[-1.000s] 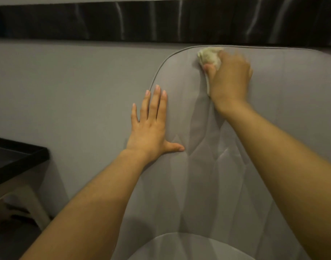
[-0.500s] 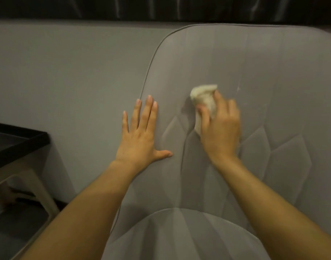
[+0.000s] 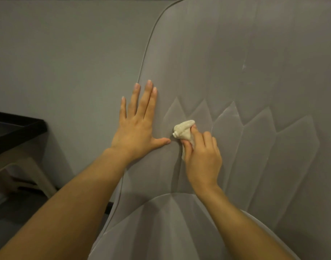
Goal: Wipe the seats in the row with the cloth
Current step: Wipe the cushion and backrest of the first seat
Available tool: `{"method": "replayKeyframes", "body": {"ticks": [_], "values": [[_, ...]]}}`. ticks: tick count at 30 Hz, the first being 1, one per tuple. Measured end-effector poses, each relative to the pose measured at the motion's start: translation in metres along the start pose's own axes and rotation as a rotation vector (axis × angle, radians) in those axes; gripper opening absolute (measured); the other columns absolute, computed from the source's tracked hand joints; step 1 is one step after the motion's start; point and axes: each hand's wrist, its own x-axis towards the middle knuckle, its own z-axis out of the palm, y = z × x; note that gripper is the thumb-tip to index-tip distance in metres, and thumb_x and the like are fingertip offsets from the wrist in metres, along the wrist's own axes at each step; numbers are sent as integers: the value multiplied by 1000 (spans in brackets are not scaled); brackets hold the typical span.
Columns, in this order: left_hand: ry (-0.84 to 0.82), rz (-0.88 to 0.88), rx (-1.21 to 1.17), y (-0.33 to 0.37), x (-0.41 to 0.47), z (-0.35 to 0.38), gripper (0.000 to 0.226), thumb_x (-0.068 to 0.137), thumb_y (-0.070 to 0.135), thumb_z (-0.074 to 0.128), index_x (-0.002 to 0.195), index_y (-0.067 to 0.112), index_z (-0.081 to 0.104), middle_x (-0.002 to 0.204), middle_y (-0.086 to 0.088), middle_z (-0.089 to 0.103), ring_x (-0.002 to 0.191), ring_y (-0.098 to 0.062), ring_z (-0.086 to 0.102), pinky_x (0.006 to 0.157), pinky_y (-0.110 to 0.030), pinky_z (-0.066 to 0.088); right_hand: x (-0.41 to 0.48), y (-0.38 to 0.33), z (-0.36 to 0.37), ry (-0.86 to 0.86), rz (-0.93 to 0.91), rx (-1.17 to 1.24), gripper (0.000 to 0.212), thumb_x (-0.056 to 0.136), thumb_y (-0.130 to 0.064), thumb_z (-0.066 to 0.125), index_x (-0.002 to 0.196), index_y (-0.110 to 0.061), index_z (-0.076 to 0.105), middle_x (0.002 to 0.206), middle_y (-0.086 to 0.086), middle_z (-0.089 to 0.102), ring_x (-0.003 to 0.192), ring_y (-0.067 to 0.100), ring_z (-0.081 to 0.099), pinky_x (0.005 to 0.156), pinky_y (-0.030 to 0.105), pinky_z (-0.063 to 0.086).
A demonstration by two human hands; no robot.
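A grey upholstered seat with a stitched diamond pattern fills the right side of the head view; its cushion shows at the bottom. My right hand grips a crumpled cream cloth and presses it against the lower left part of the backrest. My left hand lies flat with fingers spread on the backrest's left edge, thumb tip just left of the cloth.
A plain grey wall stands behind the seat. At the left edge is a black tabletop on pale legs, with dark floor below.
My right hand has dragged the cloth down the backrest from the top edge to the lower left part. The left hand has stayed flat in place. The view has tilted down.
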Motion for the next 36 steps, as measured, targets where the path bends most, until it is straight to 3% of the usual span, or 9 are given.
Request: {"method": "replayKeyframes", "body": {"ticks": [7,13,18,21,24,30,33,36], "values": [[1,5,-16,-1,-1,-2,124,66,72,54,146,13,-22,156,-1,-24,145,-26,-19,117,-54,-6,61,-20,-20,166,121,157,41,86,-29,56,118,-4,61,92,15,57,81,32,57,62,33,44],[37,30,-18,-1,-2,-1,121,68,72,51,152,5,-5,161,-10,-8,147,-31,-11,118,-53,0,-12,-9,21,44,69,-52,40,86,-32,47,110,-5,61,80,10,56,75,23,49,54,33,45],[-17,26,-8,-2,-2,-6,122,67,74,46,148,11,-19,158,-4,-22,144,-27,-23,118,-51,-7,-42,-4,15,-8,51,25,40,85,-36,45,107,-5,58,77,7,57,66,24,57,46,27,45],[-26,27,-16,-3,-2,-5,121,68,74,45,148,11,-20,158,-4,-24,144,-27,-24,117,-53,-7,-25,-6,2,38,39,124,43,87,-34,46,109,-1,61,81,11,58,70,26,57,49,30,46],[-29,29,-9,-4,-2,-5,121,69,73,46,147,12,-22,158,-5,-24,144,-27,-24,117,-53,-7,-4,-8,0,97,144,195,42,87,-33,47,112,-1,59,87,12,58,76,28,57,55,32,46],[-8,32,-14,-3,-1,-5,126,70,65,63,149,10,-18,159,-6,-20,145,-29,-20,117,-54,-6,-68,-7,13,-184,173,10,31,81,-32,57,102,-10,51,79,9,60,72,29,61,47,30,46],[-11,22,4,-2,-1,-7,126,71,66,62,148,11,-20,158,-5,-22,144,-28,-22,116,-53,-9,-73,-7,-1,-535,319,37,32,92,-35,51,114,-12,47,108,4,56,106,24,52,74,37,43],[-21,-14,46,3,-1,-10,125,74,68,59,144,12,-29,157,-5,-28,143,-28,-26,113,-54,-16,-69,-4,-20,-513,302,112,34,95,-36,44,121,-14,46,114,3,54,109,22,51,80,36,41]]}}
